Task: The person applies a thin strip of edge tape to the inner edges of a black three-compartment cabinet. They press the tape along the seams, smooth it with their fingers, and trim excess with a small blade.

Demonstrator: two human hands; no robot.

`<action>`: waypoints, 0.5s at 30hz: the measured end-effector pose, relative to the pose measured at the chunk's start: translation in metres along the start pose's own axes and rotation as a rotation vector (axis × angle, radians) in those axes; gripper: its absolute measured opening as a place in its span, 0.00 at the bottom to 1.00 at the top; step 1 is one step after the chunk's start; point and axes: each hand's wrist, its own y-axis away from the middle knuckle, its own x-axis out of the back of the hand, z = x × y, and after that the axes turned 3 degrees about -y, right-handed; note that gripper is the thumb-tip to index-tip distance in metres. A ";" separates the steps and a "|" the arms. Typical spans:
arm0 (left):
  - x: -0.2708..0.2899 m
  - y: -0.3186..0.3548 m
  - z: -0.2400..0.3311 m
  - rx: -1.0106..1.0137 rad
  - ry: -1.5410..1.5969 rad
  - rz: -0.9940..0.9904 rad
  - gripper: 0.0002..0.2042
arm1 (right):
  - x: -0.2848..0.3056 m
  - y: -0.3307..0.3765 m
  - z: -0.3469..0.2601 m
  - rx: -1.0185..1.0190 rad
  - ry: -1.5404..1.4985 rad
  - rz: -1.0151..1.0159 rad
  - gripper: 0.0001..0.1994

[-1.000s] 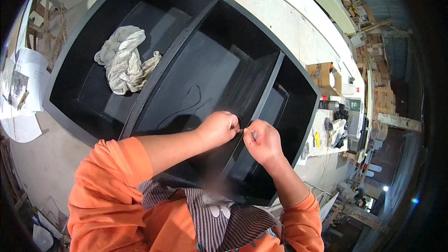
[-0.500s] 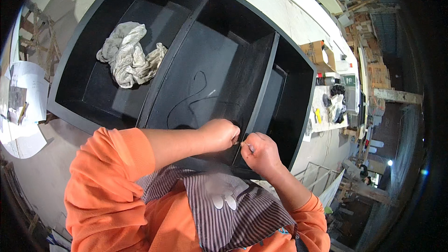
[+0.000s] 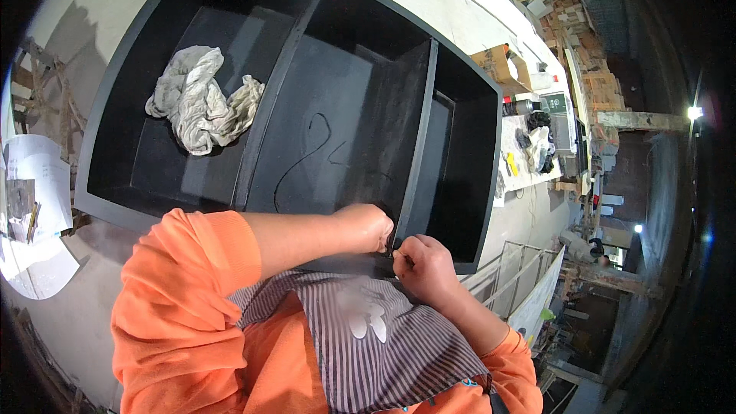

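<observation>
A black, open-topped cabinet (image 3: 98, 201) with three compartments lies in front of me. Both hands meet at the near end of its right divider (image 3: 424, 130). My left hand (image 3: 366, 228) is closed low in the middle compartment, its fingertips mostly hidden. Just right of it, my right hand (image 3: 423, 262) is closed in a pinch, thumb and forefinger together. Something small and dark shows between the hands, too unclear to name. A thin black cord (image 3: 285, 176) curves over the middle compartment's floor towards my left hand. A crumpled whitish cloth (image 3: 201, 103) lies in the left compartment.
Paper sheets (image 3: 37, 176) lie at the far left. Beyond the cabinet's right side, a table (image 3: 529, 179) holds a cardboard box (image 3: 498, 67), a yellow-handled tool (image 3: 511, 162) and bundled black and white material (image 3: 539, 146). A metal frame (image 3: 502, 264) stands at the right.
The whole view has shifted, with the cabinet slightly further left. My right hand has turned and dropped a little, close against the left. The cord's light-coloured bit no longer shows.
</observation>
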 end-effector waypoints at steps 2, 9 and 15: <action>-0.002 0.000 -0.002 -0.029 -0.001 -0.012 0.06 | -0.002 0.005 -0.003 -0.014 0.007 0.003 0.09; 0.002 -0.013 -0.006 -0.047 -0.089 -0.181 0.10 | -0.004 0.009 -0.009 -0.108 0.001 -0.028 0.08; 0.036 -0.010 -0.009 0.327 0.604 -0.336 0.12 | 0.002 -0.007 -0.009 -0.018 -0.024 -0.005 0.06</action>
